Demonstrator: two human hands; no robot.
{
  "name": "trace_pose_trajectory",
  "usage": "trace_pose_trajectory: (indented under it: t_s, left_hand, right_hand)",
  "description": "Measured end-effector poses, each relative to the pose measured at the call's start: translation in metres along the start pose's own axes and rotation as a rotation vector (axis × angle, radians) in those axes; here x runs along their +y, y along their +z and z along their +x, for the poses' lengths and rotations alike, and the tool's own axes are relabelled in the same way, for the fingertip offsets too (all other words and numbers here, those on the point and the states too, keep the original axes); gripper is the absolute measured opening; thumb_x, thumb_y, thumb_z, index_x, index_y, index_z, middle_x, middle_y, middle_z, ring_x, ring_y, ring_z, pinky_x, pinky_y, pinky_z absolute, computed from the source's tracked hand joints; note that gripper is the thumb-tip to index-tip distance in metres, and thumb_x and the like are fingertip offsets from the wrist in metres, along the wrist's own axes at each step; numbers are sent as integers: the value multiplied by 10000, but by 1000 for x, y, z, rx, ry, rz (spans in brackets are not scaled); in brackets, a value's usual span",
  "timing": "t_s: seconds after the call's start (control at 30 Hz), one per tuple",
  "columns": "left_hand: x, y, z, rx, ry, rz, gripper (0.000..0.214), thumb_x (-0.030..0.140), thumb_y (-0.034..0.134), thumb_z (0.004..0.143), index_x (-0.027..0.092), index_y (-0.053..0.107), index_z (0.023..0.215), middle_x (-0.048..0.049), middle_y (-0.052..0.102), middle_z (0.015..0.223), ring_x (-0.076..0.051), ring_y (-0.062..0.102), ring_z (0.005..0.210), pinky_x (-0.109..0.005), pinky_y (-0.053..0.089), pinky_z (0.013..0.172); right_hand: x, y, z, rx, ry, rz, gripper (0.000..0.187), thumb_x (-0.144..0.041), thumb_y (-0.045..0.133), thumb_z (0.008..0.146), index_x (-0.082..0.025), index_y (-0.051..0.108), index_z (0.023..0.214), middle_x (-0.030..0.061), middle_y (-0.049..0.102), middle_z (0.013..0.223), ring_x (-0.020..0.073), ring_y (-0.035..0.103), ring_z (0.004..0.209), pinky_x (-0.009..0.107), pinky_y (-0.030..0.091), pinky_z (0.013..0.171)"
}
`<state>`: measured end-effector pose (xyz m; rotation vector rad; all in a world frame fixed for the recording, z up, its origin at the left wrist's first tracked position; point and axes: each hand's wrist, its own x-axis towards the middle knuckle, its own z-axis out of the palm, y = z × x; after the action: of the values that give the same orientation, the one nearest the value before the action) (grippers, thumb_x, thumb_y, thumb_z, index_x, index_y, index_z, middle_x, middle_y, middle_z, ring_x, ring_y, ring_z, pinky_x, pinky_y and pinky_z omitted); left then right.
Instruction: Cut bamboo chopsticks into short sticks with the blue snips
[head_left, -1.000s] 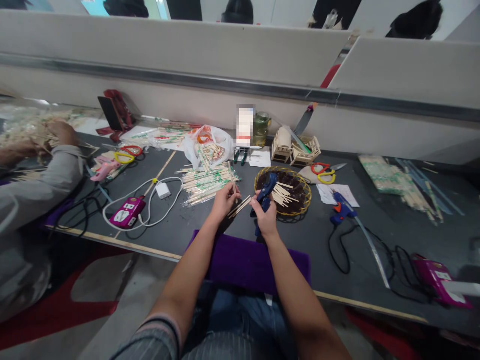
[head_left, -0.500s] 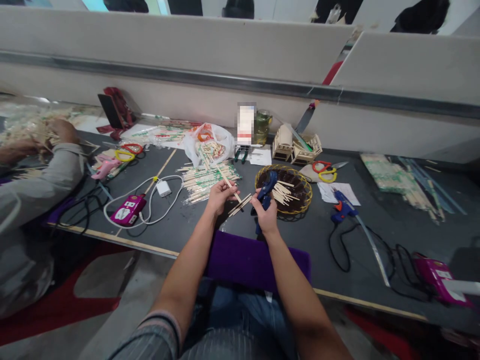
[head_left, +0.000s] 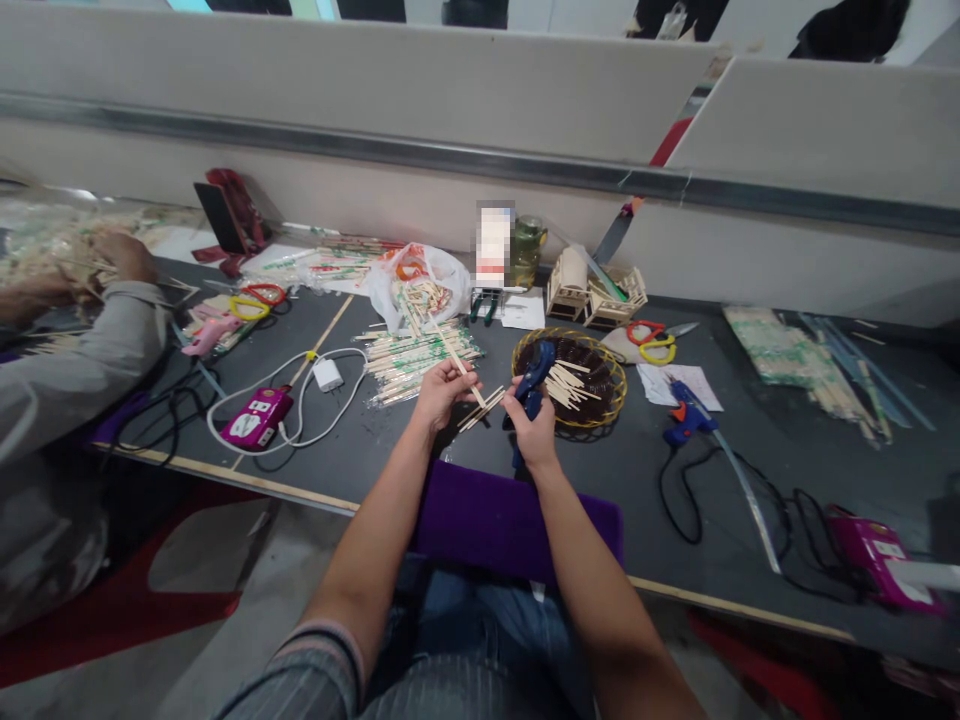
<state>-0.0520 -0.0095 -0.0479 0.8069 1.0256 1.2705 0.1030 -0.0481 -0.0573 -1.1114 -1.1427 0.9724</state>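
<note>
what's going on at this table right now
At a dark table, a person's left hand holds a thin wooden stick while the right hand grips a blue tool. A few more sticks show between the hands. Short sticks lie in the wicker basket, and a blue glue gun lies to its right.

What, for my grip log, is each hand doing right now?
Left hand: closed, holding a stick.
Right hand: closed, holding the blue tool.

The held stick point(head_left: 454, 355) looks like matt wood, the blue tool point(head_left: 540, 364) smooth plastic, the purple pad point(head_left: 517, 520) matt cloth.
</note>
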Motion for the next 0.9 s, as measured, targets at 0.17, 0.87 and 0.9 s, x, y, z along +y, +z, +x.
trace_pose_trajectory:
  t_s: [0.17, 0.87, 0.9]
  left_hand:
    - [3, 3, -3, -19, 4, 22, 459, 334, 855, 505, 150, 569, 815, 40, 589, 631, -146, 662, 596, -216, 528, 491]
    - [8, 10, -12, -192, 76, 69, 431, 389, 863, 517, 163, 593, 766, 56, 562, 572, -77, 539, 471, -208, 493, 476]
    - [8, 10, -12, -196, 82, 68, 428, 386, 862, 521, 163, 593, 767, 55, 560, 571, -76, 538, 468, -206, 488, 471]
  right_hand:
    - [-1, 0, 0, 1, 16, -20, 301, -355, 643, 766, -190, 560, 1004, 28, 621, 882, 160, 599, 778, 336, 485, 803]
    - [-4, 4, -6, -142, -11, -74, 276, -323, 689, 729, -209, 567, 949, -22, 610, 766, 142, 594, 679, 310, 499, 731]
    - [-5, 4, -6, -149, -6, -73, 274, -324, 690, 729, -210, 568, 946, -25, 609, 757, 142, 594, 674, 309, 499, 730]
